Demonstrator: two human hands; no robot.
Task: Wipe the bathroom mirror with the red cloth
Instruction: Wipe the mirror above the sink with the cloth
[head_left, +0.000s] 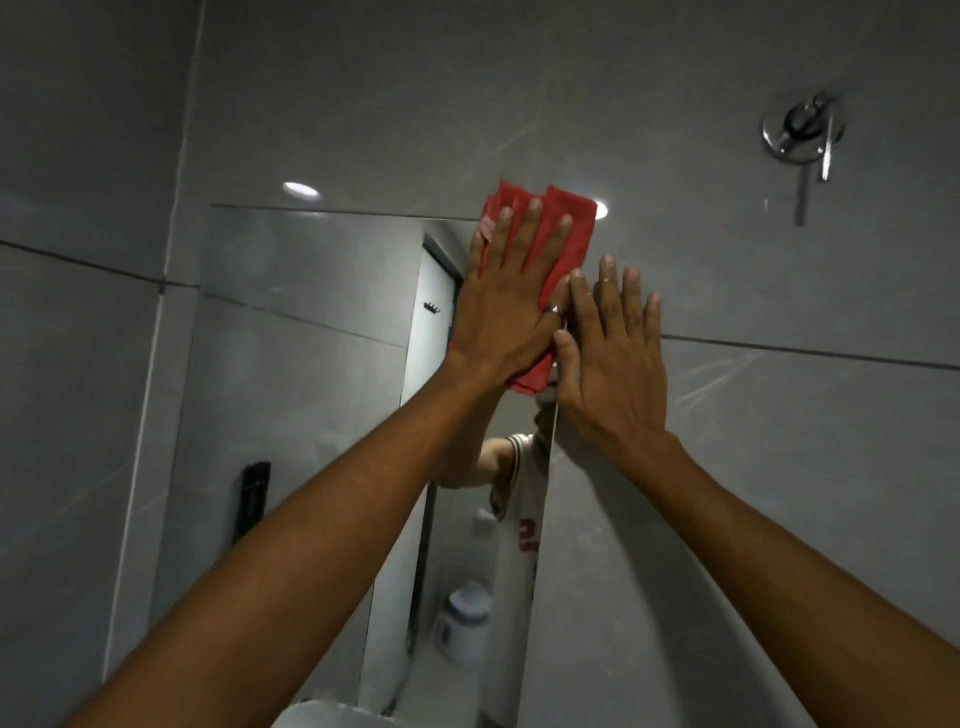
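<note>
The frameless mirror (311, 322) hangs on the grey tiled wall, from upper left down to its right edge near the centre. My left hand (506, 301) lies flat, fingers spread, and presses the folded red cloth (566, 228) against the mirror's top right corner. The cloth sticks out above my fingertips and below my palm, past the mirror's top edge. My right hand (615, 358) rests flat and open on the wall tile just right of the mirror's edge, its thumb touching the cloth side.
A chrome wall valve with a lever (802, 130) is mounted at the upper right. The rim of a white basin (332, 714) shows at the bottom. The mirror reflects a door, a black object, a white container and a person in a white jersey.
</note>
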